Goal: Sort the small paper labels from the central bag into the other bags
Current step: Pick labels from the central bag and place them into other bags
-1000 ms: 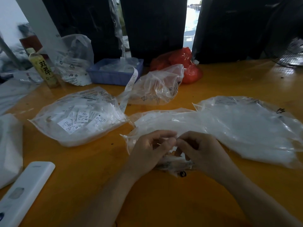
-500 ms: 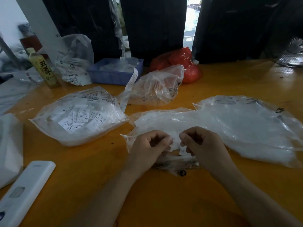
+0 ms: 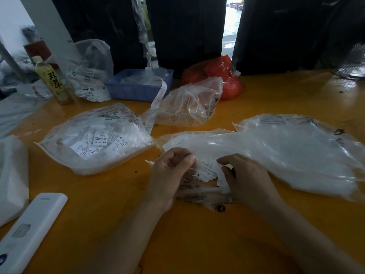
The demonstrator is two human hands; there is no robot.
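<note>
The central clear bag (image 3: 207, 144) lies on the orange table in front of me, its near mouth pulled apart. My left hand (image 3: 169, 175) grips the bag's left edge with curled fingers. My right hand (image 3: 246, 178) pinches the right edge. Small white paper labels (image 3: 207, 171), one marked XS, show in the gap between my hands. A clear bag (image 3: 92, 139) holding several sorted labels rests to the left. Another large clear bag (image 3: 300, 151) lies to the right.
A crumpled clear bag (image 3: 189, 103) and a red bag (image 3: 219, 74) sit behind. A blue tray (image 3: 138, 89) with a paper strip (image 3: 156, 103), a drink bottle (image 3: 52, 82) and a white remote (image 3: 29, 232) stand on the table's left side. A fan (image 3: 351, 62) is far right.
My hands have drawn apart sideways, spreading the central bag's mouth wider, so the labels inside now show between them.
</note>
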